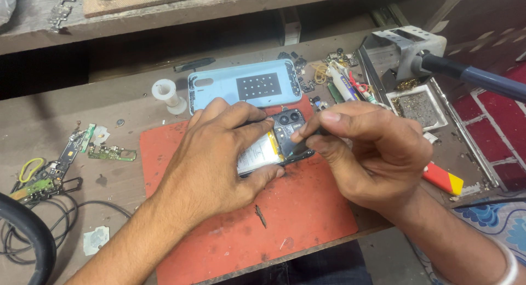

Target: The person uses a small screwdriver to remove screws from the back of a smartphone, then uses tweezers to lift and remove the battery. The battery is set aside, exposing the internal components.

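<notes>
Left hand (219, 159) clamped around opened phone (274, 145) on red mat (285, 219), right hand (367, 153) fingers pinched together on thin dark tool (307, 140) touching phone

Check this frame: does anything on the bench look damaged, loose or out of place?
Yes. The phone under the left hand and right hand lies opened, battery bare, its pale blue back cover off behind it. Loose circuit boards and cables are strewn left of the scuffed red mat.
</notes>
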